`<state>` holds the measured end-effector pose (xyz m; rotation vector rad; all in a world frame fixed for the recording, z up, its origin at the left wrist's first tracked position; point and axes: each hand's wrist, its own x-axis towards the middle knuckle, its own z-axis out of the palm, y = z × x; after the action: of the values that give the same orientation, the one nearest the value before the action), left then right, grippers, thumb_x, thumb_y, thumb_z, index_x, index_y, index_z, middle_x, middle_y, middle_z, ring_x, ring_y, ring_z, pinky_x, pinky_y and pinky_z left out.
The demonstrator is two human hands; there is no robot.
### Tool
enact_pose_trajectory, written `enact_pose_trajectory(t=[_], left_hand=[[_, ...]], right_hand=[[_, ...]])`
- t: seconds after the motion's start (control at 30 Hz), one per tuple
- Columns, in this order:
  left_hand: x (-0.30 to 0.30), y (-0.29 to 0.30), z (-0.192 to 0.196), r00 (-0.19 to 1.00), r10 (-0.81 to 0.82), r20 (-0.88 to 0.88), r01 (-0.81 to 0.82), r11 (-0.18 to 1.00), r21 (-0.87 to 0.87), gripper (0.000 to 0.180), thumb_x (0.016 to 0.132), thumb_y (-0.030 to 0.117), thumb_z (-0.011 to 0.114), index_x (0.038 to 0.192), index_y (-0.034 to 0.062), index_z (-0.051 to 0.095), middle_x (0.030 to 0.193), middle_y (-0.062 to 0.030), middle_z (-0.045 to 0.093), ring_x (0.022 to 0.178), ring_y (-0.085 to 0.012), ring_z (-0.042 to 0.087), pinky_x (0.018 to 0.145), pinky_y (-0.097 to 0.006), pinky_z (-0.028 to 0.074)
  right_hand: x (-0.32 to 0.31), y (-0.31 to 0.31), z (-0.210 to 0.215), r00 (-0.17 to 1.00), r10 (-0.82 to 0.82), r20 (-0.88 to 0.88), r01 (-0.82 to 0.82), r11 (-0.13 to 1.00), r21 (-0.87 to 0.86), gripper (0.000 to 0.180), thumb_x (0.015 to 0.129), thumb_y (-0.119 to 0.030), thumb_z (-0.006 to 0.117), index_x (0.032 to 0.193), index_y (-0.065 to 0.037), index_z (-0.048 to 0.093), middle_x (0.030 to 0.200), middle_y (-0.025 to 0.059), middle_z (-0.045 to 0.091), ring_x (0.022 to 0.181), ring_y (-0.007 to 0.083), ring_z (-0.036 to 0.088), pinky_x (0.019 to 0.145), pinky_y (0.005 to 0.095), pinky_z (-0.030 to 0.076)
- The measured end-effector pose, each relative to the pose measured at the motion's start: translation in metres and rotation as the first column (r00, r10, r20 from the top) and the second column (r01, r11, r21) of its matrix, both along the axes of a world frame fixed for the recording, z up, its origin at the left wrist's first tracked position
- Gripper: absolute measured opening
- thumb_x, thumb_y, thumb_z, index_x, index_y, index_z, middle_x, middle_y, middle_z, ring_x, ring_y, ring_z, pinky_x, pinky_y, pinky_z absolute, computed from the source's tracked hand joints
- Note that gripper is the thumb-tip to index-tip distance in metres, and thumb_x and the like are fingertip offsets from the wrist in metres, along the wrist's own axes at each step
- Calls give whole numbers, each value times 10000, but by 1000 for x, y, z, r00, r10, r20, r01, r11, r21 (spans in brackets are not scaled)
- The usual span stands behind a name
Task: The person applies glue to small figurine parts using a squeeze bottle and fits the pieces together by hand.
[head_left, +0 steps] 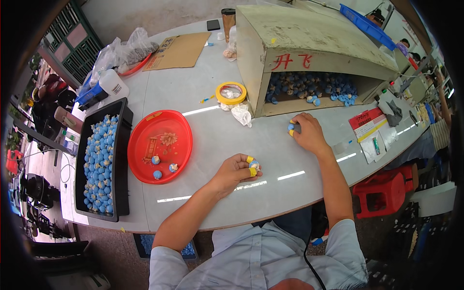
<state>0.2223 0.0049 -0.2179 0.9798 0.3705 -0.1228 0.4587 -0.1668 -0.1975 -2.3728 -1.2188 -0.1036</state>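
My left hand [234, 173] is closed over the table's near middle, pinching a small blue-and-cream figurine [255, 165] between thumb and fingers. Yellow tape wraps its fingertips. Further right, in front of the wooden box's opening, my right hand [309, 134] grips a small blue piece [291, 126] between taped fingertips; its exact shape is mostly hidden. To the left lies a round red tray [186, 140] with three loose blue-and-cream pieces [155, 159] in its near part. Beside it, a long black bin [126, 145] holds many similar blue pieces [100, 159].
A large wooden box [251, 63] with red marks stands at the back right, blue pieces [314, 87] heaped inside. Yellow tape roll [231, 100] and crumpled white tissue [241, 115] lie by its corner. Cardboard [179, 50] lies behind. A red stool [382, 195] stands right, below the table edge.
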Motion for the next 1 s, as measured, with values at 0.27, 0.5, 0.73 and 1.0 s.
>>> enact_pose_trajectory(t=[0.27,0.5,0.73,1.0], left_hand=[[1,-1,0,1000,3,-6,-3,1000,17,289,888,19,640,1136,-23,498,1099,-156,620,995,-230,655,878,-305,554],[1,-1,0,1000,7,-3,-7,1000,19,289,897,24,629,1147,-20,489,1105,-152,621,999,-234,656,877,-307,552],[-3,-6,-5,982,182,50,-180,983,-40,311,913,56,621,1170,-25,465,1119,-157,616,1036,-245,643,888,-309,541],[-1,-4,-9,976,206,72,-203,978,-45,280,934,64,587,1177,-21,476,1144,-149,607,1052,-246,640,910,-315,539]], right_hand=[[3,1,-3,999,41,-20,-40,998,42,167,737,-53,696,891,-26,637,914,96,632,849,280,587,795,380,469],[-8,4,3,989,41,-143,-27,995,99,171,748,-3,676,912,-8,627,883,91,633,776,238,588,713,333,467],[-91,25,20,763,431,-481,-202,866,457,204,774,19,668,967,-17,614,920,57,626,792,133,594,661,261,437],[-107,28,-20,715,398,-575,-62,855,515,180,818,26,669,980,-6,597,961,60,639,825,110,586,704,247,460]])
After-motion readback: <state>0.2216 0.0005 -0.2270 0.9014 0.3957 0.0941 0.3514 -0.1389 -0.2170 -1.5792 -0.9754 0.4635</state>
